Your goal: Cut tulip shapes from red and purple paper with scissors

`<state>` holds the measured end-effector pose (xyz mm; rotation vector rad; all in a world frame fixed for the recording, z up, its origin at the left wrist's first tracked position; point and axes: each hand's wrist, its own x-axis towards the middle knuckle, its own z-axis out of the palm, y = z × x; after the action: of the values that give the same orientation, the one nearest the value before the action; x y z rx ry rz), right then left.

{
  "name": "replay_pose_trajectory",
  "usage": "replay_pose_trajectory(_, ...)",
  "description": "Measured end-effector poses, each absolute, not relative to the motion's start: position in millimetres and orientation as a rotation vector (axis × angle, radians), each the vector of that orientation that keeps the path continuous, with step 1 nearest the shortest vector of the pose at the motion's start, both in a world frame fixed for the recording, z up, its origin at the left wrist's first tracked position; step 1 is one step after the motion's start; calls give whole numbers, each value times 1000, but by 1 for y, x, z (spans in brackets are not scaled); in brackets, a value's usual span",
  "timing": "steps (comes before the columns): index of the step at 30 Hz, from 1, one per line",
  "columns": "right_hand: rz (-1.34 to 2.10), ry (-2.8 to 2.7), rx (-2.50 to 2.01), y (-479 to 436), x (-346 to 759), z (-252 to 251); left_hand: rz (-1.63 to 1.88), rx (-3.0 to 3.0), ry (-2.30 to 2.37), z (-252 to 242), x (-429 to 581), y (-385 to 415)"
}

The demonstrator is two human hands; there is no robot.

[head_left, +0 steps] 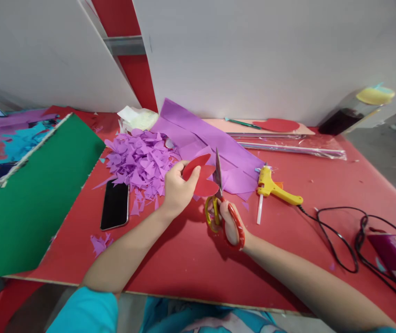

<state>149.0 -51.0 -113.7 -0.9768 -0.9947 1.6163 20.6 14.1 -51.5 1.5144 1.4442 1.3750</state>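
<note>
My left hand (178, 187) pinches a piece of red paper (205, 178) cut into petal-like lobes, thumb on top and fingers behind. In my right hand (230, 222) is a pair of scissors (218, 173), one red handle loop around the thumb side and a yellow loop beside the fingers. The blades point up and away, right beside the paper's right edge; whether they touch it I cannot tell. Behind the hands lies a large purple sheet (215, 138). To the left of my left hand is a heap of purple paper scraps (139, 162).
A phone (115, 206) lies left, by a green board (38, 199). On the right are a yellow glue gun (276, 187), its black cord (337, 236) and a purple box (395, 259). A yellow-lidded jar (354, 111) stands behind. Plastic-wrapped sheets (295, 147) lie along the white panel (270, 60).
</note>
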Motion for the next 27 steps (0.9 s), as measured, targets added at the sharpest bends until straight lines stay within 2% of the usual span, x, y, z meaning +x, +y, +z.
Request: replay_pose_trajectory(27,1406,-1305,-1151,-48,155,-111,1326,1596,1305,-44,6,26)
